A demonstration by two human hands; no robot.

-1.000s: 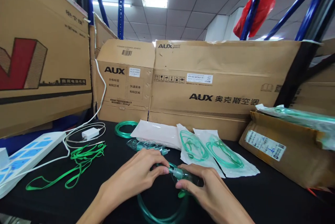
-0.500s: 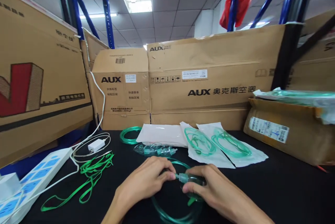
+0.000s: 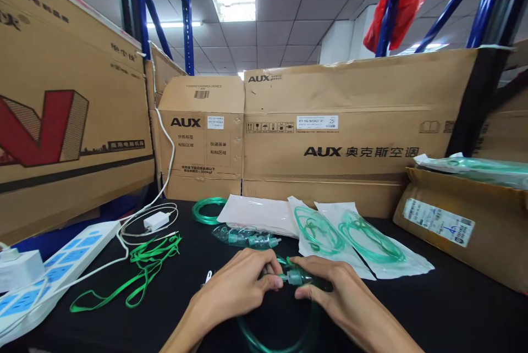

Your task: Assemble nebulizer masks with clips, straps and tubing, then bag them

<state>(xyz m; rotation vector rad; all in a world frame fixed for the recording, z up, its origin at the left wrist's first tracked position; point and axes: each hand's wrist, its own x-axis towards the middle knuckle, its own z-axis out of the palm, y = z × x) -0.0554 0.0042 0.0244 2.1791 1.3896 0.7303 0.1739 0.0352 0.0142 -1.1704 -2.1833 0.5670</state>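
Note:
My left hand (image 3: 241,288) and my right hand (image 3: 336,293) meet over the black table (image 3: 454,314) near its front edge. The left fingers pinch the end of a green tube (image 3: 268,342), whose coil lies below the hands. The right fingers wrap round a clear green mask piece with a small grey connector (image 3: 295,276) that points at the left fingertips. Tube end and connector touch between the two hands.
Behind the hands lie several clear green masks (image 3: 247,237), a tube coil (image 3: 208,210), a white pouch (image 3: 258,213) and two sealed packs (image 3: 358,237). Green straps (image 3: 144,265), a white charger (image 3: 155,221) and a power strip (image 3: 53,265) lie left. Cardboard boxes (image 3: 350,133) wall the table.
The hands have drawn a little closer together, with the tube end now against the connector. The view has shifted slightly.

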